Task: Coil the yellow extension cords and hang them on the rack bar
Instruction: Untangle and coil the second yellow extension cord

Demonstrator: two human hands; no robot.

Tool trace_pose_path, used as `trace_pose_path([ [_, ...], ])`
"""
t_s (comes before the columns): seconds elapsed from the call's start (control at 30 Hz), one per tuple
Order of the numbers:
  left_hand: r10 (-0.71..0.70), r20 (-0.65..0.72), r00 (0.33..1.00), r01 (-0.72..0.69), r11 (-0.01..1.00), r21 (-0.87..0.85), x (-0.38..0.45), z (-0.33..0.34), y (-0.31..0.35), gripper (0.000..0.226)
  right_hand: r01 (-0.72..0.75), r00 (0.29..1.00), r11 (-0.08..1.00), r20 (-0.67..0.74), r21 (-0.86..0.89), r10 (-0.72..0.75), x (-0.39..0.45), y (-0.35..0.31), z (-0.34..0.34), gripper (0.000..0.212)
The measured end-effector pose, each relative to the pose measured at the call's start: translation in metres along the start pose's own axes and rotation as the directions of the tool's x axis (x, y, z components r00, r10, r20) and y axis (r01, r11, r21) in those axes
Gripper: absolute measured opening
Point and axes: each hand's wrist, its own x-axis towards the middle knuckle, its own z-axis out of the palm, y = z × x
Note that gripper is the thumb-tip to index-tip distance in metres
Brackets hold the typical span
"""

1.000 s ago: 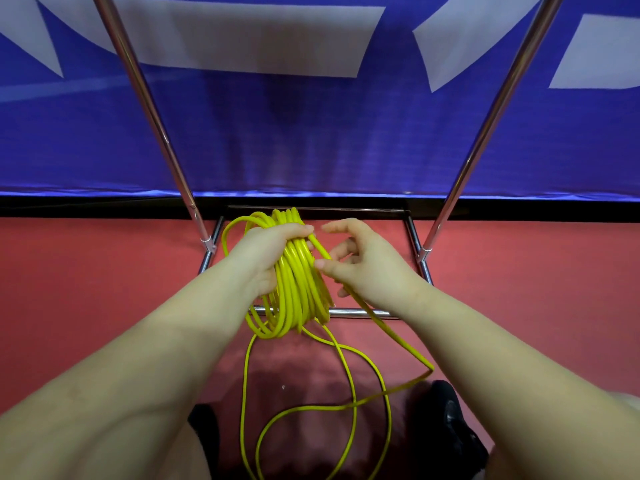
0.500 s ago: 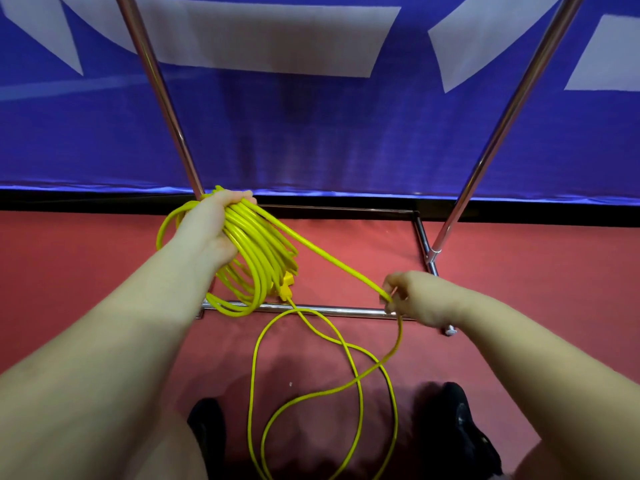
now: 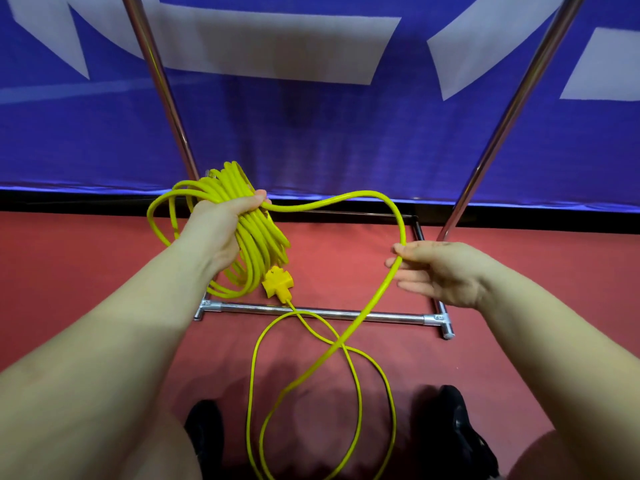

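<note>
Yellow extension cord (image 3: 398,216): smooth round jacket, several loops bunched as coil (image 3: 256,244), blocky multi-outlet end (image 3: 278,282) hanging just below left hand (image 3: 221,230).
L hand: fingers wrapped round coil, thumb on top.
R hand (image 3: 440,271): thumb and forefinger pinch the free strand, other fingers loosely spread.
Chrome rack base bar (image 3: 346,315) below both hands.
Vs 0.5 s ago: R hand higher, strand now arcs in a fresh loop.

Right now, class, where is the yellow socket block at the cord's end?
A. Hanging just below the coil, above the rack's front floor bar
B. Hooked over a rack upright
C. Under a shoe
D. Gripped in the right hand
A: the socket block hangs beneath the coil held by the left hand.
</note>
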Motion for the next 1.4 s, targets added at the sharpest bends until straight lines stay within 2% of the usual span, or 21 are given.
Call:
trace_pose_path([
  [0.07,0.019,0.005,1.000,-0.019,0.998,0.052,-0.001,0.000,-0.001,0.060,0.009,1.000,0.992,-0.030,0.126,-0.005,-0.003,-0.005,0.002,0.012],
  [0.1,0.035,0.016,0.999,-0.036,0.997,0.063,-0.003,0.002,-0.002,0.056,0.027,0.999,0.985,-0.049,0.170,-0.019,-0.004,-0.007,0.003,0.013],
  [0.2,0.088,0.059,0.994,-0.093,0.992,0.090,-0.011,0.010,-0.005,0.008,0.119,0.988,0.956,-0.123,0.269,-0.088,-0.004,-0.011,0.005,0.015],
  [0.3,0.129,0.125,0.984,-0.153,0.968,0.197,-0.020,0.018,-0.009,0.016,0.192,0.972,0.917,-0.194,0.350,-0.130,-0.003,-0.014,0.007,0.015],
  [0.43,0.106,0.279,0.955,-0.194,0.931,0.308,-0.030,0.026,-0.016,0.017,0.233,0.960,0.874,-0.247,0.427,-0.135,0.001,-0.015,0.009,0.013],
  [0.73,-0.068,0.488,0.870,-0.168,0.890,0.424,-0.051,0.049,-0.034,0.024,0.113,0.972,0.805,-0.233,0.583,0.032,0.011,-0.013,0.021,0.020],
  [0.87,-0.120,0.517,0.847,-0.102,0.919,0.381,-0.055,0.052,-0.034,0.023,0.110,0.968,0.769,-0.244,0.630,0.062,0.011,-0.017,0.026,0.020],
  [1.07,-0.213,0.580,0.786,0.117,0.973,0.199,-0.064,0.056,-0.031,0.022,0.102,0.969,0.748,-0.234,0.656,0.073,0.017,-0.016,0.029,0.021],
  [1.17,-0.212,0.570,0.794,0.127,0.974,0.185,-0.068,0.057,-0.029,0.020,0.116,0.971,0.742,-0.232,0.660,0.055,0.020,-0.016,0.031,0.020],
  [1.23,-0.192,0.544,0.817,0.114,0.978,0.174,-0.068,0.058,-0.028,0.019,0.145,0.970,0.762,-0.244,0.631,0.018,0.021,-0.016,0.031,0.018],
  [1.3,-0.177,0.494,0.852,0.119,0.982,0.146,-0.064,0.058,-0.026,0.019,0.188,0.965,0.846,-0.253,0.499,-0.066,0.023,-0.015,0.034,0.015],
  [1.33,-0.175,0.459,0.871,0.130,0.983,0.127,-0.062,0.057,-0.024,0.019,0.223,0.955,0.906,-0.268,0.360,-0.129,0.024,-0.012,0.036,0.016],
  [1.37,-0.172,0.421,0.891,0.140,0.984,0.106,-0.059,0.057,-0.023,0.018,0.277,0.929,0.950,-0.292,0.147,-0.226,0.024,-0.008,0.039,0.020],
  [1.4,-0.169,0.382,0.908,0.150,0.985,0.080,-0.056,0.057,-0.021,0.017,0.342,0.883,0.932,-0.297,-0.122,-0.363,0.023,-0.004,0.041,0.027],
])
